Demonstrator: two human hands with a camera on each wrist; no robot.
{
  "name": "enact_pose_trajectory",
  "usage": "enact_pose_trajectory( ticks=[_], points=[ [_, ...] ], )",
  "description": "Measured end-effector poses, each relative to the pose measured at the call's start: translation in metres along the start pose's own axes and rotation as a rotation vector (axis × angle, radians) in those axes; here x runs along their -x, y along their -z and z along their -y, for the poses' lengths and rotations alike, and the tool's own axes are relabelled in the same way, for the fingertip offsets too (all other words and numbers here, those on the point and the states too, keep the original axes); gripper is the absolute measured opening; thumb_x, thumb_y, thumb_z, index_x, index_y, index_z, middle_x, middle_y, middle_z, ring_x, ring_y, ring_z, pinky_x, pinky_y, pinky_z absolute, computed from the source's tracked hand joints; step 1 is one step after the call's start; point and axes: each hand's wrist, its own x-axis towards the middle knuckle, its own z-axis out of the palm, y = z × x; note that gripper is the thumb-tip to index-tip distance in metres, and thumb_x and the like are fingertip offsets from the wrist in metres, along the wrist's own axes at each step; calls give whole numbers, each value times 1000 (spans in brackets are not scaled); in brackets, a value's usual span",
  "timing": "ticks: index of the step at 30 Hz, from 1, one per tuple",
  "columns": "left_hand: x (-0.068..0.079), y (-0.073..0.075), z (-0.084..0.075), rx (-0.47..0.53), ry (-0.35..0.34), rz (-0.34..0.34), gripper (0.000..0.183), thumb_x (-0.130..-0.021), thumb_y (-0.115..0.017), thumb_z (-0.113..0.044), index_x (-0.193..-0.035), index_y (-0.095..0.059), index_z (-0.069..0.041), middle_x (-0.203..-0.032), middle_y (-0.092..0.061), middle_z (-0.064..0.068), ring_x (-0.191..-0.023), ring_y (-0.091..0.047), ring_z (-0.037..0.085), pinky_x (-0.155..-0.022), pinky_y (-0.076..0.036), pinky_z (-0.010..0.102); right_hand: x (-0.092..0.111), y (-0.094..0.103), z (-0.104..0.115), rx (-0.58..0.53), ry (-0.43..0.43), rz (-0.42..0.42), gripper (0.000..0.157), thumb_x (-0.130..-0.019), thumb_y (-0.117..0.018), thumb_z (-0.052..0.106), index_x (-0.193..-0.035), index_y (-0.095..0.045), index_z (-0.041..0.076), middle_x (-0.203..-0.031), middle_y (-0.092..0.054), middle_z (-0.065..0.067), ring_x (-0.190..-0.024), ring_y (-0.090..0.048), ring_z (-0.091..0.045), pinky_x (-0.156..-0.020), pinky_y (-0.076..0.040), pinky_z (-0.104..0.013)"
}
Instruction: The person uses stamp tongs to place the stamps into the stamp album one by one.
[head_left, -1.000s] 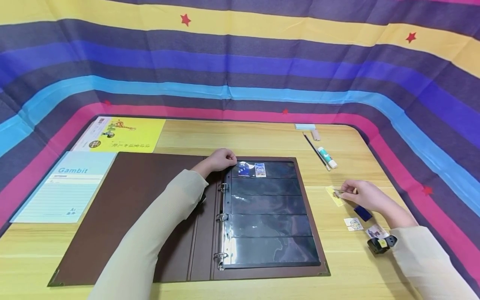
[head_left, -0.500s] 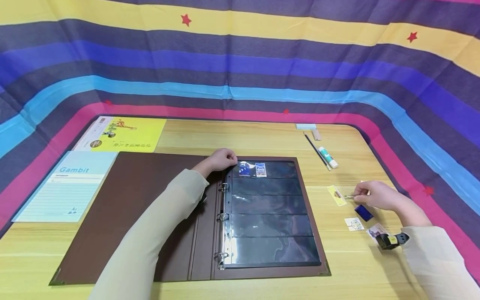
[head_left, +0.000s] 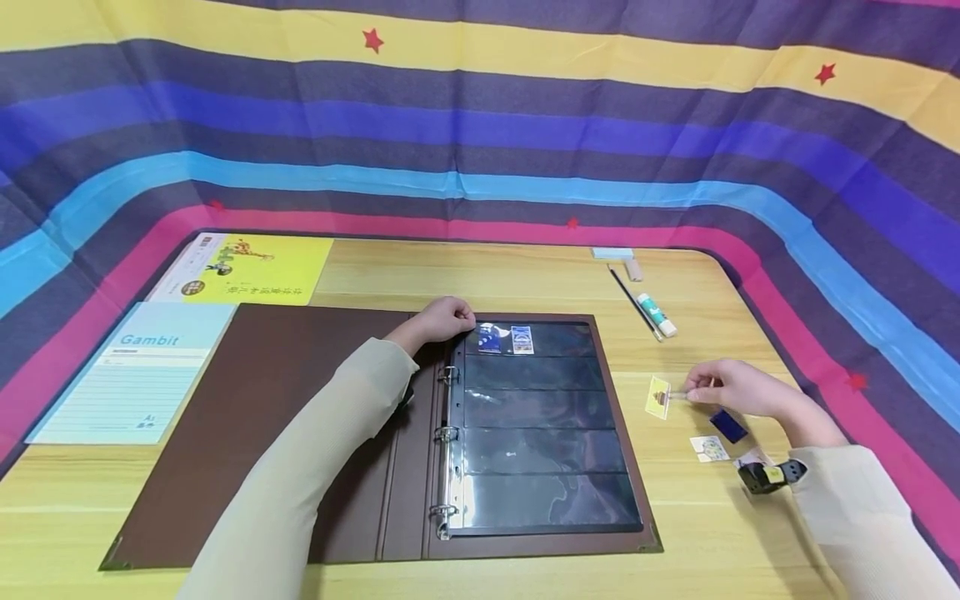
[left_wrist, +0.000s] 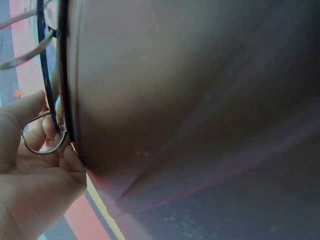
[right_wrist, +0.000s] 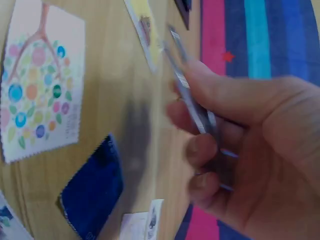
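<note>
My right hand [head_left: 738,387] holds metal tweezers [right_wrist: 187,92], with their tips at a yellow stamp [head_left: 657,397] right of the album. In the right wrist view the tweezer tips stand slightly apart beside that stamp. Below this hand lie a dark blue stamp [head_left: 728,426], a white stamp with a colourful tree [right_wrist: 37,85] and another stamp [head_left: 752,457], partly covered by the wrist camera. My left hand [head_left: 441,318] pinches the top left corner of the black pocket page [head_left: 536,408], near a binder ring [left_wrist: 45,145]. Two stamps [head_left: 522,340] sit in its top pocket.
The brown ring album [head_left: 225,450] lies spread over the middle of the table. At left are a Gambit notebook [head_left: 135,375] and a yellow book [head_left: 277,267]. A pencil [head_left: 633,300], a glue stick [head_left: 657,315] and an eraser [head_left: 633,269] lie back right.
My right hand drew back to the right, then came left again with the tweezers. The yellow stamp has turned and shifted slightly left. The left hand stays put.
</note>
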Motion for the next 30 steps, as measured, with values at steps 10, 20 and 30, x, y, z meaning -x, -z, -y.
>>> enact_pose_trajectory(
  ticks=[10,20,30],
  points=[
    [0,-1,0,5,12,-2,13,-83,-45,-12,-83,-56,-3,-77,-49,5,-64,-42,16,-64,-36,28,-27,-3,-6,161,58,-185,10,-73,-60,7,-82,-59,10,-77,-57,4,-71,-52,-13,-62,-41,-32],
    [-1,-1,0,12,3,4,14,-84,-44,-12,-82,-55,-3,-73,-49,5,-61,-41,16,-62,-35,28,-31,-2,-6,197,55,-174,13,-72,-61,2,-72,-54,13,-68,-51,6,-62,-46,-9,-56,-38,-29],
    [1,0,-1,18,-4,6,14,-83,-44,-11,-82,-55,-2,-71,-48,5,-59,-41,15,-62,-35,27,-27,0,-9,176,73,-175,10,-76,-58,8,-82,-50,10,-63,-50,5,-55,-44,-7,-51,-36,-27]
  ],
)
